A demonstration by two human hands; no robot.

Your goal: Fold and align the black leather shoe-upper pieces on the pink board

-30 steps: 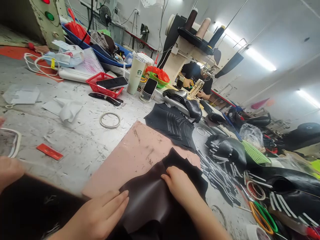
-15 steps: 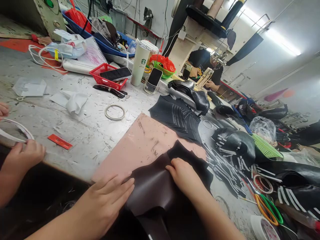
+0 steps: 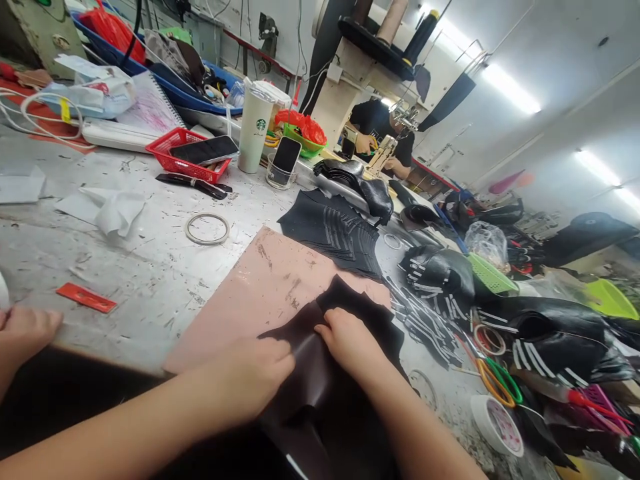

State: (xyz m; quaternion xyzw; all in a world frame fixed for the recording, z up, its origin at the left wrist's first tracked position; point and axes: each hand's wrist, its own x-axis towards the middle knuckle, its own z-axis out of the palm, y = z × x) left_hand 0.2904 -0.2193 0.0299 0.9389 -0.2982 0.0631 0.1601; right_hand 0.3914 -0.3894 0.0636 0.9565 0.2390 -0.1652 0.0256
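A dark brown leather piece (image 3: 307, 373) lies over the table's front edge, partly on a pink sheet (image 3: 240, 300), its lower part hanging into shadow. My left hand (image 3: 255, 373), slightly blurred, is closed at the leather's left side, knuckles up. Higher up, my right hand (image 3: 347, 337) has its thumb and fingers pinched on the leather along a line where a darker, jagged-edged part (image 3: 357, 300) begins. Both fingertips are partly hidden. Just past the pink sheet sits a stack of black cut pieces (image 3: 333, 230).
Another person's hand (image 3: 30, 333) is at the left edge, near an orange-red strip (image 3: 87, 298). A tape ring (image 3: 207, 229), red basket (image 3: 160, 147) and tumbler (image 3: 254, 127) stand farther back. Scissors (image 3: 500, 383) and a tape roll (image 3: 496, 425) lie right; a person works behind.
My left hand, flat with fingers stretched before, has moved right and closed on the leather. My right hand keeps its hold. The view has shifted right.
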